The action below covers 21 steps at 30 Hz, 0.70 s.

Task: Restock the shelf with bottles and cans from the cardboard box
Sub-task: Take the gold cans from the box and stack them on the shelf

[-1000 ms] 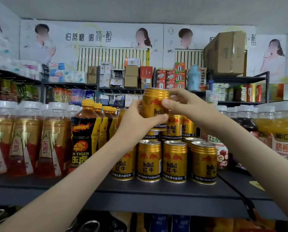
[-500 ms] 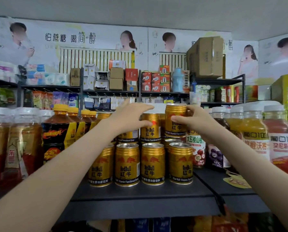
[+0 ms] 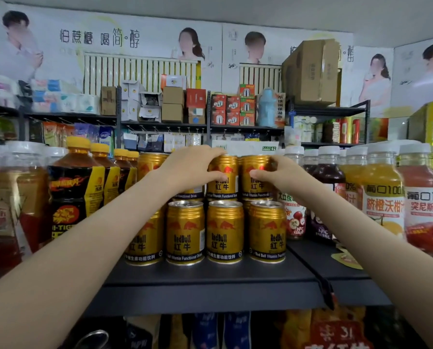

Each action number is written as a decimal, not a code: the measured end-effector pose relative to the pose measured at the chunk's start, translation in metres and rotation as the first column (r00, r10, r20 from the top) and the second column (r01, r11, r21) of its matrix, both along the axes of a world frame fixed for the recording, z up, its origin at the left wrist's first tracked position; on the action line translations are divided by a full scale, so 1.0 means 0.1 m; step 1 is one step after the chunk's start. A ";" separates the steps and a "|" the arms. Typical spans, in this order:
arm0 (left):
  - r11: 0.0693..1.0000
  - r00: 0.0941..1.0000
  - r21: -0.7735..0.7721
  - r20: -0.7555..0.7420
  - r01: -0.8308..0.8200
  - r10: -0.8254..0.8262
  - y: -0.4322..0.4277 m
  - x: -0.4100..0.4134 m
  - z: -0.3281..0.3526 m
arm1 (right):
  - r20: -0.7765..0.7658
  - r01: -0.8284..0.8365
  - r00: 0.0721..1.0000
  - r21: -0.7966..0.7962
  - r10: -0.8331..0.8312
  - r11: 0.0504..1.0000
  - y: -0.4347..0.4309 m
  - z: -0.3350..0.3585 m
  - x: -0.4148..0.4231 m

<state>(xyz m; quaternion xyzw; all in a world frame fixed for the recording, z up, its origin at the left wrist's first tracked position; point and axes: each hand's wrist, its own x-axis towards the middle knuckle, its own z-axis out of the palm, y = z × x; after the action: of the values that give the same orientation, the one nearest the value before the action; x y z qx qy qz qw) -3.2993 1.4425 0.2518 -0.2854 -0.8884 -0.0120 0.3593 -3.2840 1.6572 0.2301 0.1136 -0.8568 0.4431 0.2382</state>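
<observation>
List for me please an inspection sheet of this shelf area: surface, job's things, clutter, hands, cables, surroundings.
Surface: dark shelf, with cans and bottles standing on it.
Job's things: gold cans in two tiers; four lower cans in front.
Clutter: yellow paper tag lying at right.
Hands: left hand grips the upper left can; right hand grips the upper right can.
Cables: nothing seen.
Surroundings: yellow-capped bottles at left, juice bottles at right, far rack with boxes behind.
</observation>
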 end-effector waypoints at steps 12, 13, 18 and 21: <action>0.998 0.995 0.014 -0.081 -0.064 0.065 0.07 -0.01 0.00 | -0.360 0.169 0.933 0.463 0.010 0.870 0.03 -0.07 0.03; 0.997 0.993 0.013 -0.091 -0.073 0.074 0.08 -0.01 -0.01 | -0.368 0.177 0.930 0.469 0.009 0.865 0.04 -0.07 0.02; 0.996 0.993 0.015 -0.086 -0.083 0.084 0.10 0.01 -0.02 | -0.431 0.272 0.902 0.513 -0.030 0.814 -0.04 -0.05 -0.01; 0.996 0.992 0.011 -0.095 -0.084 0.085 0.09 0.04 -0.05 | -0.399 0.228 0.917 0.500 -0.012 0.836 -0.03 -0.06 -0.02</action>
<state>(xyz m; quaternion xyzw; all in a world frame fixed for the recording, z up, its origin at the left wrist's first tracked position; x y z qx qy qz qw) -3.2957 1.4517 0.2469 -0.2466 -0.8814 0.0138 0.4026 -3.2859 1.6538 0.2236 0.2042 -0.8888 0.1391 0.3860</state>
